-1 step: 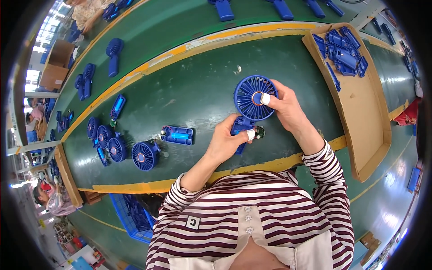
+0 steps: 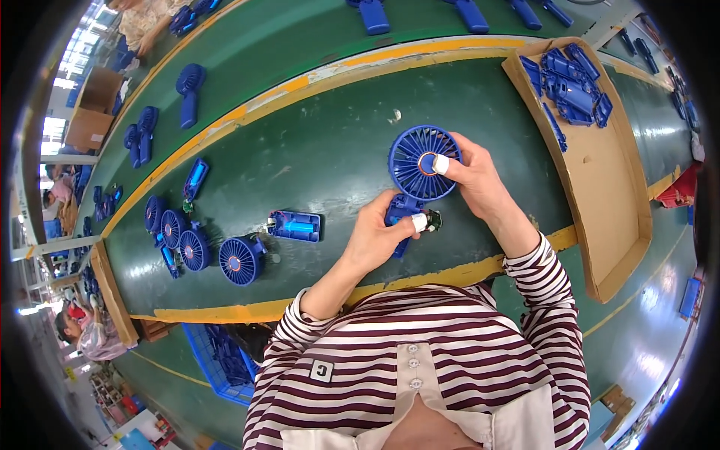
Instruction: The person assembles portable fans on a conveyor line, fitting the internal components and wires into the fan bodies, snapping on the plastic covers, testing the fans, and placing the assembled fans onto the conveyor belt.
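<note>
A blue handheld fan (image 2: 411, 169) is held between my two hands over the green bench. My right hand (image 2: 476, 174) grips the round fan head at its right side, its taped thumb on the hub. Closed round the handle below is my left hand (image 2: 377, 231), its taped thumb beside a small green circuit board (image 2: 433, 220) at the handle's right edge. My fingers hide part of the handle's inside. To the left lies an open handle shell (image 2: 295, 225) with a light-blue battery in it.
More blue fan heads (image 2: 240, 260) and an opened handle (image 2: 196, 180) lie at the bench's left. A cardboard tray (image 2: 600, 180) with blue shells (image 2: 574, 90) stands on the right. Finished-looking fans (image 2: 189, 96) rest on the far green belt. A blue crate (image 2: 221, 360) sits below the bench's left edge.
</note>
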A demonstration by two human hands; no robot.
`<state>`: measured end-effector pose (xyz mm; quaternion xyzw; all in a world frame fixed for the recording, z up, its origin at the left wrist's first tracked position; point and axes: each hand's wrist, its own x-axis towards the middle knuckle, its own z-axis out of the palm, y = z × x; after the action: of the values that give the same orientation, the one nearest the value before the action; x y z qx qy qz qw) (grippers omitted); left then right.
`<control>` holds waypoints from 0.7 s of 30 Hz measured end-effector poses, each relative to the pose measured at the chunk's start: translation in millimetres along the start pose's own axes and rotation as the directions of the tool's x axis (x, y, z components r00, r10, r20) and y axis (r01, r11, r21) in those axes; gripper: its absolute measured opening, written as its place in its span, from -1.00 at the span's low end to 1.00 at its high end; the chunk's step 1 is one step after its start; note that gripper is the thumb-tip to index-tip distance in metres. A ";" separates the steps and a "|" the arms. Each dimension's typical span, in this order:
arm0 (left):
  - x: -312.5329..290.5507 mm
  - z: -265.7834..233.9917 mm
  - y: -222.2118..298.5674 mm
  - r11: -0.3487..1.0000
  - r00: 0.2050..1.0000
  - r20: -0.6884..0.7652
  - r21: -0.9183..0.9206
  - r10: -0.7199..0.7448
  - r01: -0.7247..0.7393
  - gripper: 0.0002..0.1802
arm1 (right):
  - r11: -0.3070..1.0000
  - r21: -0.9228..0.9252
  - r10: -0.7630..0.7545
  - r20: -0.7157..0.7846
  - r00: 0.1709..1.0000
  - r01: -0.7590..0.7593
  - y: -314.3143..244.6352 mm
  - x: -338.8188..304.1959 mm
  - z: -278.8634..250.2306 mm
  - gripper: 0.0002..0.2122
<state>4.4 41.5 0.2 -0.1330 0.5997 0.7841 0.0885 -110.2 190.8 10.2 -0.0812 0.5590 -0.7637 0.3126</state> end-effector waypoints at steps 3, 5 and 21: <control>4.5 4.8 3.2 0.996 0.999 -0.039 0.093 0.008 -0.005 -0.75 | 1.000 0.021 -0.012 0.026 1.000 0.012 -1.5 1.6 -1.8 -0.57; 7.1 6.4 2.9 0.994 0.998 -0.058 0.112 0.021 -0.014 -0.75 | 1.000 0.027 -0.012 0.030 0.999 0.011 -5.5 3.7 -0.7 -0.58; 13.6 -8.6 10.1 0.891 0.968 -0.062 -0.409 -0.243 0.197 -0.77 | 0.092 -0.670 -0.710 0.475 0.520 0.737 11.0 -13.2 25.8 -0.79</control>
<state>-10.7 30.2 3.0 -0.2590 0.4121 0.8661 0.1141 -83.3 175.7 12.6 -0.4894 0.7222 -0.4574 -0.1723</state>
